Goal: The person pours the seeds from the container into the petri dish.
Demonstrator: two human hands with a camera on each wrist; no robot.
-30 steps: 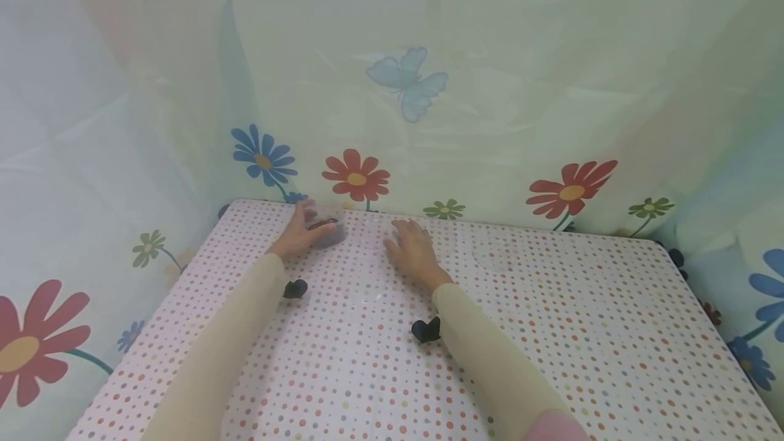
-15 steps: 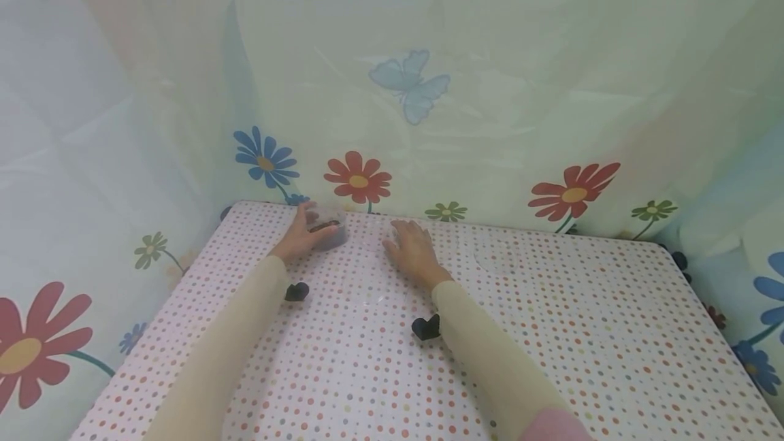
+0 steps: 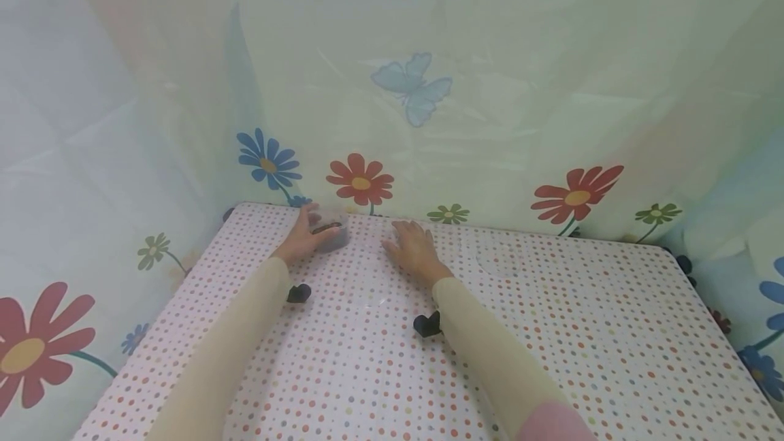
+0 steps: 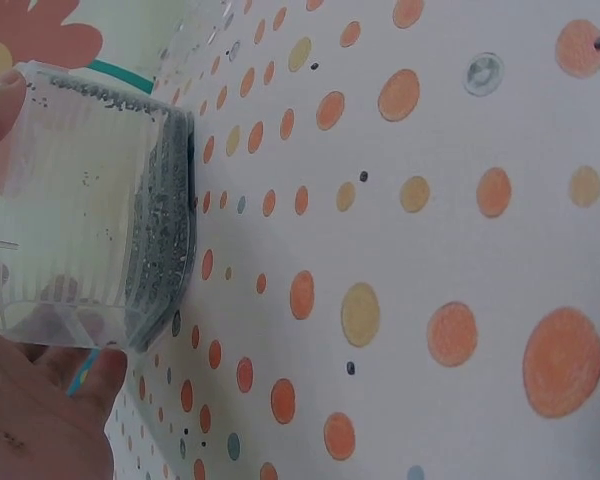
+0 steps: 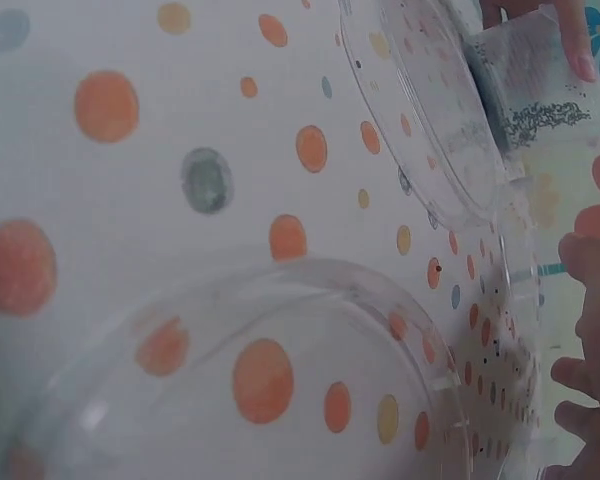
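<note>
My left hand [image 3: 300,237] grips a clear, ribbed plastic container [image 4: 75,190] near the far left of the table, thumb on one side and fingers on the other. Small dark grains [image 4: 162,225] fill its bottom, and some cling to the inner walls. To the right of it, my right hand [image 3: 416,250] is held low with loosely bent fingers [image 5: 577,375] and nothing visible in its grasp. Clear, round, shallow plastic dishes lie around that hand; in the right wrist view one dish [image 5: 310,268] is close below and another dish [image 5: 485,215] is nearer the container.
White table covering [image 3: 343,373] with coloured dots. Another clear round dish [image 3: 499,271] lies to the right of my right hand, hard to make out. A few dark specks are scattered on the covering. A flowered curtain [image 3: 490,121] stands behind the table's far edge.
Both hands stay in nearly the same place, the left one still on the container. The whole head view has shifted slightly.
</note>
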